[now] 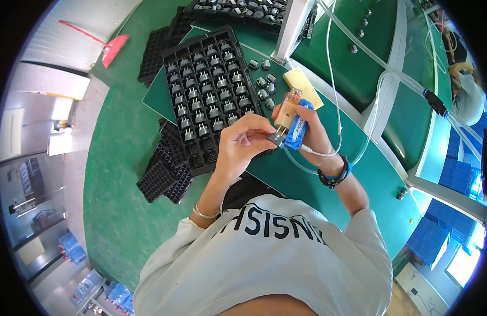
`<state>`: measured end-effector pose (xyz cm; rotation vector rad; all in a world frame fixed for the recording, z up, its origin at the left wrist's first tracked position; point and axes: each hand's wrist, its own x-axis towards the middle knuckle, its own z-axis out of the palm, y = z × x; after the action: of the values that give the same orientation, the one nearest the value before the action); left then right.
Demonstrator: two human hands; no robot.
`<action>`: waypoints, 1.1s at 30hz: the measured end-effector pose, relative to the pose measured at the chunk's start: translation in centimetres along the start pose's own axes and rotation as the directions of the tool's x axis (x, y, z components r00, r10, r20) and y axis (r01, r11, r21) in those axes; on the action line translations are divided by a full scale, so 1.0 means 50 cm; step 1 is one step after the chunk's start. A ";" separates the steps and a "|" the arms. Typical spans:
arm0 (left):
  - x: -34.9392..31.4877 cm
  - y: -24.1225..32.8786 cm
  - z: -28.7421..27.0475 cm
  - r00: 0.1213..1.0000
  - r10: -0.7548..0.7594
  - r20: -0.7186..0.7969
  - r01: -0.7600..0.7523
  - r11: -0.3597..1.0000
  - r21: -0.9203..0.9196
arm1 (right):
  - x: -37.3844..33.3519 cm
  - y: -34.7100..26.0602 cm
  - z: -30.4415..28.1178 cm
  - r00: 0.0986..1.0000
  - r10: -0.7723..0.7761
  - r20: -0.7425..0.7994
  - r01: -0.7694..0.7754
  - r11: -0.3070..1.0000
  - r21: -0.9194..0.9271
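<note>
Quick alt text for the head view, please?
The left hand holds a small dark plug, prongs toward an orange-and-blue handheld tool in the right hand. Beside them, a black tray of pronged plugs lies on a green table.

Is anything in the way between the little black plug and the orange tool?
Nothing visible is between them: the left hand pinches the plug close to the tool in the right hand. Whether they touch, I can't tell.

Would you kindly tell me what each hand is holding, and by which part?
The left hand pinches a dark pronged piece by its body; the right hand grips a blue-wrapped tool around its middle.
</note>
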<state>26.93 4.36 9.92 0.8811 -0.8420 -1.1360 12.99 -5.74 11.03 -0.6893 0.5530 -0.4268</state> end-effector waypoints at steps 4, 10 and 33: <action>0.000 -0.011 0.000 0.994 0.110 0.012 -0.111 0.991 0.076 | -0.010 0.011 -0.004 0.999 -0.044 0.012 0.045 0.994 -0.104; 0.001 0.011 -0.028 0.943 0.207 -0.260 -0.103 0.926 0.364 | -0.001 -0.010 -0.076 0.891 -0.405 -0.208 0.361 0.906 -0.219; -0.041 -0.004 -0.054 0.981 0.133 -0.144 0.096 0.314 0.945 | 0.090 -0.021 -0.213 0.660 -0.728 0.184 0.329 0.060 -0.943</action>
<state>28.83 6.73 8.39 1.9486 -1.3831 -0.3645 9.84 -13.98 3.44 -2.1247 0.8846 -1.0020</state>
